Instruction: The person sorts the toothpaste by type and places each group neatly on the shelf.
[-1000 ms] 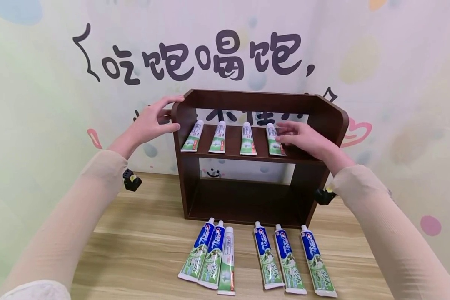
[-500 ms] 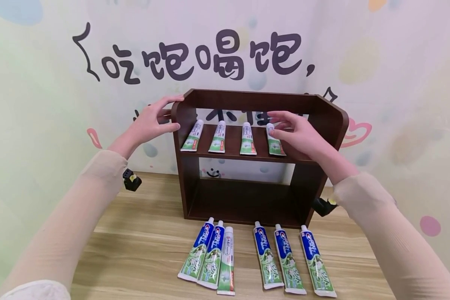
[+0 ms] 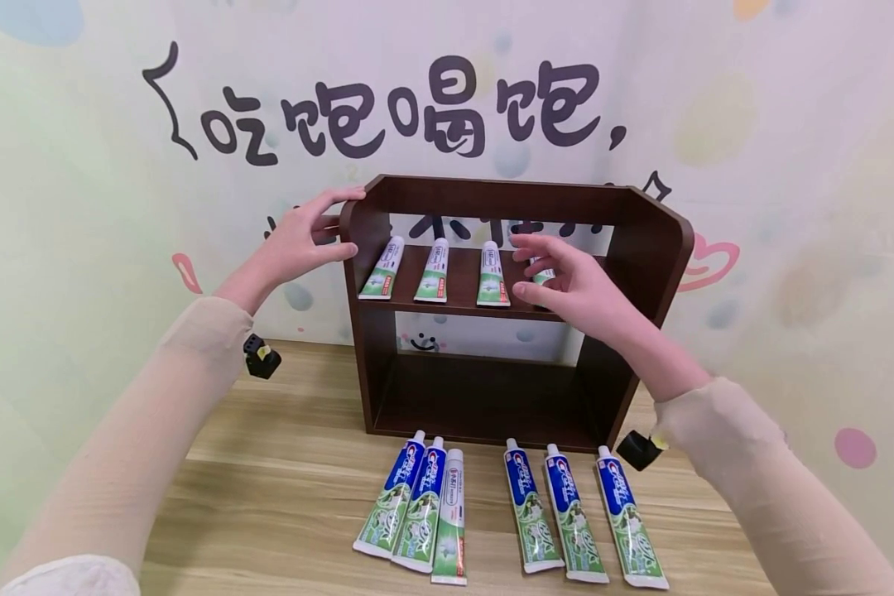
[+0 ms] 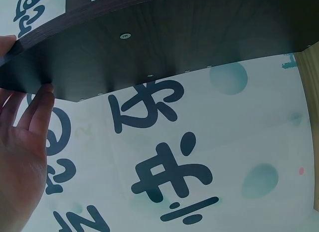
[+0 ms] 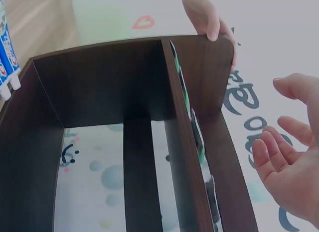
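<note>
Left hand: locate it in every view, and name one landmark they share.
Head: left hand left of centre, on the shelf's upper left side panel.
Left wrist: left hand at the left edge, mostly in the lower half.
Right wrist: left hand at the top, right of centre, holding the far panel.
Shared landmark: the dark brown shelf.

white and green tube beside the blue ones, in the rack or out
Out: the white and green tube lies on the wooden table in front of the rack, next to two blue-topped tubes.
</note>
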`<state>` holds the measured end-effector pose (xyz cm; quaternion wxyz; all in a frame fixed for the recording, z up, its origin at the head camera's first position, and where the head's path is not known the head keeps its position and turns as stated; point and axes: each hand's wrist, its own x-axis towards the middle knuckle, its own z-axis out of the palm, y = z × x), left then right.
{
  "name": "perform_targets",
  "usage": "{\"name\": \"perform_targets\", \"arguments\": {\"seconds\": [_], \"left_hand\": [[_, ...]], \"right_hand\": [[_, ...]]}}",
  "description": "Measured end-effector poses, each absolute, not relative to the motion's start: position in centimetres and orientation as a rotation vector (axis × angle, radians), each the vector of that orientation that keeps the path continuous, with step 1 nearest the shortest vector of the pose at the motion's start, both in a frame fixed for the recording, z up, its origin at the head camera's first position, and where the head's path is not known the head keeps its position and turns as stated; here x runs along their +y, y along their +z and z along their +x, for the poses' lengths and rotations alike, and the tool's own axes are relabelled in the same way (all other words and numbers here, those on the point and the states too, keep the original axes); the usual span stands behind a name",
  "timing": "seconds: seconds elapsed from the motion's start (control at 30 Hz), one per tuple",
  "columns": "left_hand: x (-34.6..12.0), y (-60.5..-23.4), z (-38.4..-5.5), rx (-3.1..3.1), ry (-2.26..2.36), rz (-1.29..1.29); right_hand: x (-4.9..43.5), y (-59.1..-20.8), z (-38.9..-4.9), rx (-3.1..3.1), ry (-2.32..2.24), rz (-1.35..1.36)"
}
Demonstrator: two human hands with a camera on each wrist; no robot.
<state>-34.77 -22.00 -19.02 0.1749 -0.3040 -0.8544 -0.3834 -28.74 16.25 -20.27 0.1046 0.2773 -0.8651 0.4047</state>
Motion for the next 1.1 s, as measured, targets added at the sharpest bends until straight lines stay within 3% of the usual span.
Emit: {"name": "perform_targets", "arguments": {"seconds": [1.1], "left_hand": [[-22.0, -19.0, -34.8, -2.421, -1.094, -0.867]], "right_hand": [[13.2, -28.6, -26.1, -2.418, 1.147, 0.932]]}}
